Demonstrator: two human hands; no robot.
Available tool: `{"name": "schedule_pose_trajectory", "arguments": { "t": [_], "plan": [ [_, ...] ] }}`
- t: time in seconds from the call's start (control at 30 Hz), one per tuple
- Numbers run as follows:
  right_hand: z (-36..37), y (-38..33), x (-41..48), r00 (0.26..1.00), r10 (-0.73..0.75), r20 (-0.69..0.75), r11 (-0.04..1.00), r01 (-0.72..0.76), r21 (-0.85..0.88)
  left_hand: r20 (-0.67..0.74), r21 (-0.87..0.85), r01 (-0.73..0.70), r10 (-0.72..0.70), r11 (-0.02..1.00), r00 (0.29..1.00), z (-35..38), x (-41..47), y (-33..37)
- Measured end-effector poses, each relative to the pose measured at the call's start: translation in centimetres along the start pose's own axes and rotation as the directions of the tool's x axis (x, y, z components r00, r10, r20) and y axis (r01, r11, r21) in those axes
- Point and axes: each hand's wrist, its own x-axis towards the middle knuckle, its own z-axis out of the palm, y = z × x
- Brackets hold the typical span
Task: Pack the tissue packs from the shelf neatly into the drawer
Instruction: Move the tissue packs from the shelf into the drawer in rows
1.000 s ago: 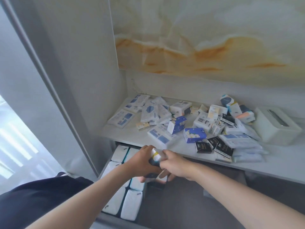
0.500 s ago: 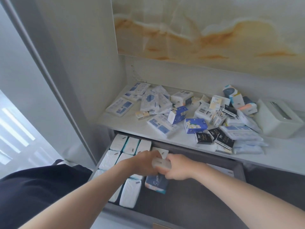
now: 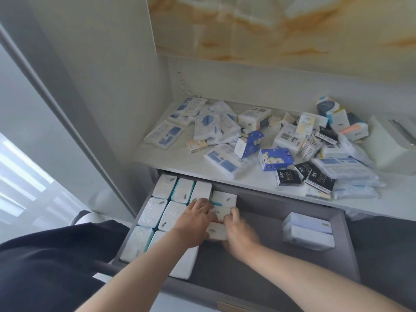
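The grey drawer [image 3: 270, 262] stands pulled out under the white shelf [image 3: 180, 163]. Rows of white tissue packs [image 3: 162, 210] fill its left side. In the fourth column lie small white packs [image 3: 224, 197], and both hands hold more of them there. My left hand [image 3: 195, 219] rests on the left side of a small white pack [image 3: 221, 213]. My right hand [image 3: 238, 233] presses it from the right with thumb and fingers. Another small pack [image 3: 216, 231] sits between my palms. A heap of mixed tissue packs [image 3: 275, 159] covers the shelf.
Two pale packs [image 3: 308, 230] lie stacked at the drawer's right end, with bare grey floor between them and my hands. A white tissue box [image 3: 391, 145] stands at the shelf's far right. A cabinet side wall [image 3: 101, 86] rises on the left.
Both hands have gone down from the shelf edge into the drawer with the small pack. The view now shows more of the drawer. The dark blue pack seen under my hands is hidden.
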Motion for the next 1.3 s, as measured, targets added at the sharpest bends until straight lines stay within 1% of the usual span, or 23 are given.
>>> {"name": "schedule_pose_trajectory", "arguments": {
  "t": [0.07,0.13,0.17,0.23,0.27,0.3,0.33,0.4,0.47,0.53,0.57,0.63,0.7,0.77,0.8,0.87,0.97,1.03,1.07,1.1,1.17,1.23,1.3],
  "plan": [
    [0.4,-0.1,0.1,0.999,0.032,-0.044,0.997,-0.029,0.071,0.003,0.068,-0.017,0.017,0.998,1.000,0.3,0.3,0.0],
    [0.7,-0.2,0.2,0.993,0.110,-0.041,0.973,-0.099,0.209,-0.001,0.124,-0.046,0.046,0.991,0.999,0.6,0.7,0.1],
    [0.9,-0.2,0.4,0.987,0.159,-0.002,0.942,-0.151,0.300,0.005,0.155,-0.063,0.064,0.986,0.998,0.8,1.0,0.2],
    [1.2,-0.1,0.7,0.967,0.199,0.162,0.853,-0.252,0.457,0.018,0.189,-0.087,0.085,0.978,0.996,0.9,1.5,0.3],
    [1.3,0.0,0.7,0.951,0.179,0.253,0.833,-0.283,0.475,0.022,0.190,-0.087,0.084,0.978,0.996,0.8,1.7,0.4],
    [1.2,0.1,0.8,0.934,0.152,0.322,0.840,-0.294,0.456,0.031,0.193,-0.088,0.084,0.977,0.996,0.8,1.8,0.4],
    [1.0,0.3,0.7,0.922,0.131,0.364,0.857,-0.290,0.426,0.045,0.203,-0.095,0.088,0.975,0.995,0.6,1.9,0.5],
    [0.0,0.8,0.7,0.911,0.107,0.398,0.877,-0.275,0.394,0.078,0.199,-0.102,0.088,0.975,0.993,0.1,2.0,0.5],
    [-1.8,1.5,0.8,0.916,0.096,0.389,0.887,-0.255,0.384,0.097,0.104,-0.081,0.071,0.991,0.993,-0.9,2.2,0.6],
    [-4.3,2.1,1.1,0.921,0.070,0.383,0.904,-0.221,0.366,0.104,-0.106,-0.015,0.026,0.994,0.994,-2.2,2.4,0.5],
    [-5.8,2.7,1.3,0.928,0.051,0.370,0.906,-0.199,0.373,0.083,-0.204,0.009,0.008,0.979,0.997,-3.2,2.6,0.5],
    [-9.2,4.0,1.7,0.943,-0.003,0.333,0.894,-0.147,0.423,0.007,-0.324,0.037,-0.037,0.945,0.999,-5.5,3.4,0.7],
    [-12.9,5.5,2.1,0.965,-0.023,0.263,0.869,-0.110,0.483,-0.068,-0.430,0.056,-0.094,0.901,0.993,-8.2,4.7,1.1],
    [-16.6,7.2,2.8,0.984,-0.003,0.177,0.842,-0.093,0.531,-0.096,-0.549,0.086,-0.166,0.831,0.982,-11.2,6.5,1.8],
    [-18.3,8.3,3.2,0.993,0.022,0.119,0.832,-0.084,0.548,-0.120,-0.586,0.082,-0.186,0.806,0.975,-12.5,7.7,2.2],
    [-21.3,10.9,4.0,0.996,0.082,-0.024,0.827,-0.054,0.560,-0.212,-0.605,0.030,-0.197,0.795,0.957,-14.8,10.4,3.0],
    [-24.2,15.8,5.3,0.958,0.192,-0.213,0.883,-0.074,0.464,-0.289,-0.623,-0.022,-0.204,0.782,0.935,-17.6,14.6,4.4],
    [-24.9,19.1,6.3,0.935,0.249,-0.253,0.908,-0.135,0.396,-0.291,-0.619,-0.020,-0.205,0.785,0.935,-19.0,17.5,5.3],
    [-25.1,20.6,6.7,0.935,0.250,-0.251,0.925,-0.154,0.346,-0.288,-0.607,-0.014,-0.204,0.794,0.936,-19.4,18.9,5.7],
    [-25.2,21.8,7.2,0.942,0.226,-0.246,0.950,-0.157,0.270,-0.273,-0.593,0.000,-0.200,0.806,0.941,-19.5,20.5,6.0],
    [-25.3,23.6,8.2,0.967,0.112,-0.231,0.994,-0.109,0.024,-0.194,-0.555,0.061,-0.201,0.829,0.960,-19.2,23.3,6.6],
    [-25.0,24.3,9.4,0.978,-0.037,-0.204,0.975,-0.009,-0.220,-0.111,-0.479,0.126,-0.203,0.869,0.973,-18.5,25.7,7.0],
    [-24.3,24.3,10.9,0.968,-0.150,-0.200,0.935,0.073,-0.347,-0.026,-0.373,0.198,-0.224,0.906,0.974,-17.6,27.7,7.3]
  ]
}}
